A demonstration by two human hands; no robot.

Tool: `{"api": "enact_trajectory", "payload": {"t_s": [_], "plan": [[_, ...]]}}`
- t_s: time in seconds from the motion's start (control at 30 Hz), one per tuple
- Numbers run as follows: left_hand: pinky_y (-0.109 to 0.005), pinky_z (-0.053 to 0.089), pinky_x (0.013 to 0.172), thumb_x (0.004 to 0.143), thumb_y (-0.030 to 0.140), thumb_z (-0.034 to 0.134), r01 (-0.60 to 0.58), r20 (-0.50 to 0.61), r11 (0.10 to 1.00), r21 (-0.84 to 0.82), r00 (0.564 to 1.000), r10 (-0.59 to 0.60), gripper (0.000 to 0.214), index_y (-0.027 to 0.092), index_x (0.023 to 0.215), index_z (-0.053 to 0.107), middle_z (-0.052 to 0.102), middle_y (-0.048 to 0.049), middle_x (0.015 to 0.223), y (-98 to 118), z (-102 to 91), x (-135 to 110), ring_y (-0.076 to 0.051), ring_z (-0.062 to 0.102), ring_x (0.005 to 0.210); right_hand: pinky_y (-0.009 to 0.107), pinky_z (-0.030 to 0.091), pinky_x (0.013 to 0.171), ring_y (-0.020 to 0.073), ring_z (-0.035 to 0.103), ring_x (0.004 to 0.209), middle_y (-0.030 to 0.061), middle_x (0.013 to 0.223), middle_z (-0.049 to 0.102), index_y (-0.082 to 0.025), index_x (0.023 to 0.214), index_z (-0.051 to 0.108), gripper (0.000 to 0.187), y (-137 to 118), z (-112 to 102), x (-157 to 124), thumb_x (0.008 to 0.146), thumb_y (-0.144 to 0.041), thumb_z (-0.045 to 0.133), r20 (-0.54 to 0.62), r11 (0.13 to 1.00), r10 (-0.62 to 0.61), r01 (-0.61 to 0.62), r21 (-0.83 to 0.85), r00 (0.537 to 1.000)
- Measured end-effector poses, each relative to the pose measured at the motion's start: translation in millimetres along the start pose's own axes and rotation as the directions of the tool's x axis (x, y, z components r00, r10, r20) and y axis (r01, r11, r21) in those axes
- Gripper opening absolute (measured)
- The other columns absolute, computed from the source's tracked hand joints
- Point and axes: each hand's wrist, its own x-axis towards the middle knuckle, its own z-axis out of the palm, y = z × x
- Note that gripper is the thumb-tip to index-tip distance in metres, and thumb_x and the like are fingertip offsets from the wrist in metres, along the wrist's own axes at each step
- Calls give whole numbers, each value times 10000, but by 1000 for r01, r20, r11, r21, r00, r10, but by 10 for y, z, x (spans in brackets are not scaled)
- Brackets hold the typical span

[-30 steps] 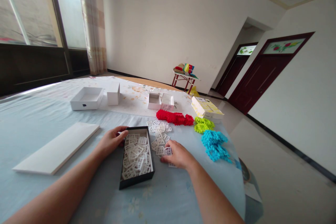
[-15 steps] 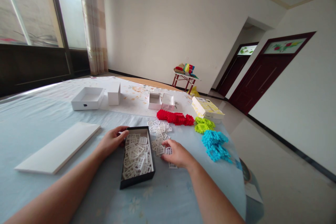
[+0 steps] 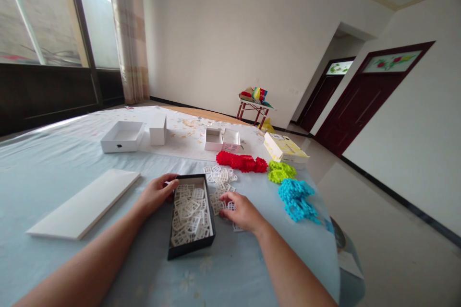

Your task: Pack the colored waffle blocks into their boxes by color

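Observation:
A black box [image 3: 190, 247] partly filled with small white plastic grid pieces [image 3: 188, 215] lies on the light blue tablecloth in front of me. My left hand [image 3: 156, 194] grips the box's left far corner, thumb on the rim. My right hand [image 3: 240, 211] rests palm down on the loose white pieces [image 3: 219, 175] just right of the box, fingers curled over some of them. What the fingers hold is hidden.
Beyond the loose pieces lie red [image 3: 241, 161], lime green [image 3: 281, 171] and cyan [image 3: 297, 197] piles. A yellow box [image 3: 284, 147], two small white boxes [image 3: 222, 139], a white tray [image 3: 121, 136], a white block [image 3: 157, 129] and a flat white lid [image 3: 83, 203] sit around. The table edge [image 3: 334, 249] drops off at right.
My right hand has slid a little left toward the black box over the loose white pieces. The left hand keeps its hold on the box.

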Motion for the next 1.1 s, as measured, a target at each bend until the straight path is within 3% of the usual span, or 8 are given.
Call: {"api": "enact_trajectory", "payload": {"t_s": [0.13, 0.27, 0.4, 0.6, 0.77, 0.93, 1.1], "plan": [[-233, 449, 460, 666, 424, 590, -12, 2, 1000, 9, 1000, 12, 412, 144, 968, 584, 615, 26, 593, -14, -9, 5, -117, 546, 451, 242, 426, 755, 133, 558, 791, -3, 849, 593, -197, 957, 575, 268, -39, -112, -12, 693, -229, 607, -17, 996, 32, -30, 80, 999], [-234, 458, 466, 684, 425, 576, -19, 5, 1000, 21, 1000, 19, 408, 142, 978, 579, 628, 10, 633, -43, -12, 13, -118, 552, 470, 241, 436, 727, 123, 545, 753, 1, 827, 570, -176, 969, 541, 296, -161, -209, 9, 701, -279, 612, -160, 980, 76, -43, 197, 984], [-230, 453, 462, 682, 433, 569, -28, 9, 999, 35, 1000, 28, 420, 140, 983, 578, 621, 12, 610, -52, -3, 15, -122, 550, 474, 261, 452, 724, 130, 551, 759, 11, 839, 575, -176, 999, 543, 361, -446, -126, 63, 690, -334, 643, -250, 950, 35, 46, 309, 968], [-234, 440, 454, 673, 443, 553, -41, -6, 997, 64, 999, 41, 447, 122, 983, 581, 589, 27, 539, -29, 2, 3, -121, 531, 445, 327, 439, 865, 172, 572, 969, 66, 1094, 598, -210, 1164, 514, 462, -781, 33, 130, 753, -403, 597, -90, 895, -124, 150, 420, 988], [-252, 448, 477, 660, 469, 547, -52, -12, 995, 87, 998, 54, 482, 128, 996, 598, 597, 27, 525, -53, -2, 18, -135, 549, 442, 343, 465, 834, 193, 601, 929, 90, 1031, 635, -174, 1055, 566, 380, -461, -26, 17, 785, -440, 540, -288, 899, 38, 93, 428, 957], [-267, 456, 504, 673, 498, 523, -70, -9, 990, 125, 997, 72, 516, 121, 1018, 595, 604, 19, 537, -79, -8, 30, -154, 575, 471, 329, 495, 706, 201, 621, 772, 87, 861, 669, -157, 968, 613, 377, 15, -133, -346, 781, -467, 507, -443, 973, 194, -115, 199, 875], [-271, 446, 500, 676, 534, 517, -82, -22, 983, 165, 996, 87, 535, 136, 1022, 606, 591, 25, 510, -119, -17, 45, -168, 582, 468, 318, 474, 724, 194, 595, 769, 92, 875, 653, -161, 930, 632, 316, 253, -238, -555, 777, -403, 500, -505, 963, 188, -260, -76, 843]]}}
